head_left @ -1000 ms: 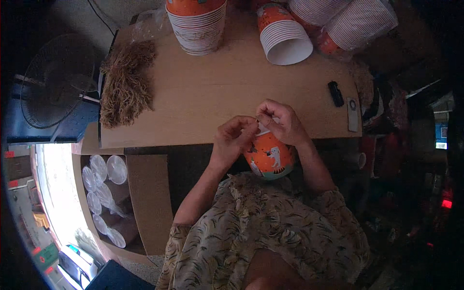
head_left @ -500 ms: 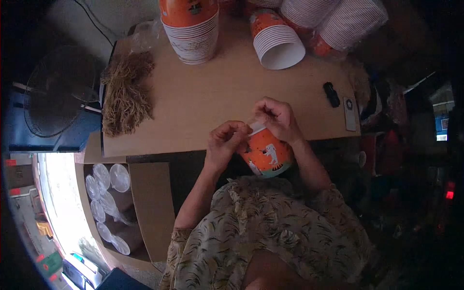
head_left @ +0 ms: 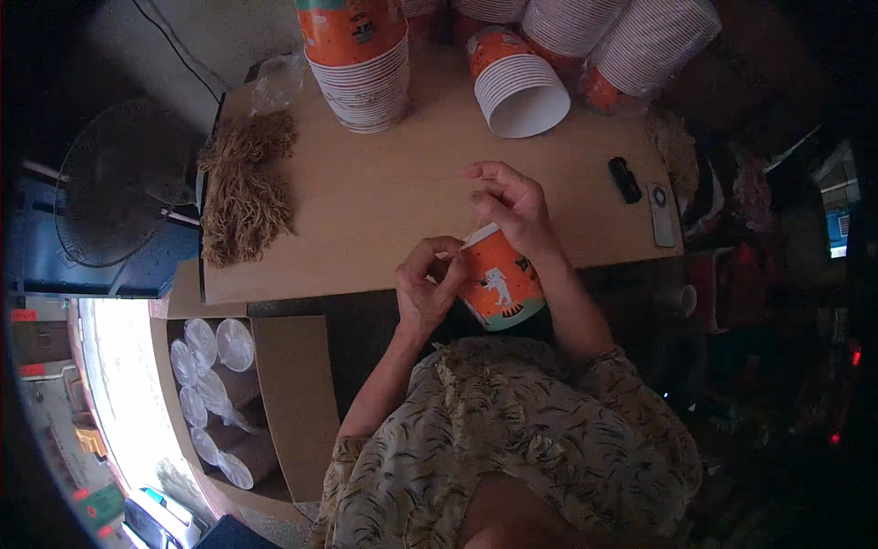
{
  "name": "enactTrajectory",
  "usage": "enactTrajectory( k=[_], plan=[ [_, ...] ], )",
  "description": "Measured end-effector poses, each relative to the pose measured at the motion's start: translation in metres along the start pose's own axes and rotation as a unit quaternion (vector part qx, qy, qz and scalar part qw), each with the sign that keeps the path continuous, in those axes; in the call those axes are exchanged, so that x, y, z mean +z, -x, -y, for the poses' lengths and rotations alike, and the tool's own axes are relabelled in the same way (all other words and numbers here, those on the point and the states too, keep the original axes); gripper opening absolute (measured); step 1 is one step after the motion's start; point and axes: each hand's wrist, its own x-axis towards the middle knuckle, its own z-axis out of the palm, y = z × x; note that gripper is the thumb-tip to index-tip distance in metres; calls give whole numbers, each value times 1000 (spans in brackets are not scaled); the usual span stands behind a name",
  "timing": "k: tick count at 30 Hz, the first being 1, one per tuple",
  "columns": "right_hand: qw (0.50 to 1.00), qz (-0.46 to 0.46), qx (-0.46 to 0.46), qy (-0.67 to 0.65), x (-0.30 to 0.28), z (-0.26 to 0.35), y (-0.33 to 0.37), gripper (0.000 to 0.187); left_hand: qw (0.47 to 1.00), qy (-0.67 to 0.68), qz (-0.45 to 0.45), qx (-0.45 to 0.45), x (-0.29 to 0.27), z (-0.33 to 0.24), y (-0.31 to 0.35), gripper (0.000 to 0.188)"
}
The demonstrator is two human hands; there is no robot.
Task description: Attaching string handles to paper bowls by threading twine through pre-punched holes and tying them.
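An orange paper bucket (head_left: 501, 285) with a white cartoon figure and a green base band is held tilted at the table's near edge. My left hand (head_left: 430, 282) pinches at the left side of its white rim, fingertips closed. Over the rim's other side, my right hand (head_left: 514, 209) is raised with thumb and fingers pinched on what looks like a thin cord running down to the rim. The cord is faint and partly hidden by my fingers. A bundle of tan cords (head_left: 245, 192) lies at the left of the table.
Nested paper buckets (head_left: 366, 87) stand upside down at the back, beside a stack lying on its side (head_left: 521, 91). Plastic-wrapped stacks (head_left: 649, 50) fill the back right. A black object (head_left: 625, 180) and a pale remote (head_left: 660, 215) lie at right. Below left, a carton (head_left: 293, 403) holds wrapped stacks.
My right hand has lifted up and away from the rim, and my hands are farther apart. My left hand has dropped slightly along the rim. The whole view has shifted a little.
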Motion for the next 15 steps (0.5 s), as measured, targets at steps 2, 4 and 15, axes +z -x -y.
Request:
enactTrajectory(
  k=[2,4,15],
  plan=[
    [997,-68,-30,-26,3,5,1,32,1000,-3,0,-8,-1,-4,2,9],
    [994,-100,-19,-35,1,2,2,31,1000,-7,-3,-15,-1,-1,4,9],
    [984,-142,-44,-95,-9,11,25,25,996,-77,47,-10,-8,-33,6,29]
  ],
)
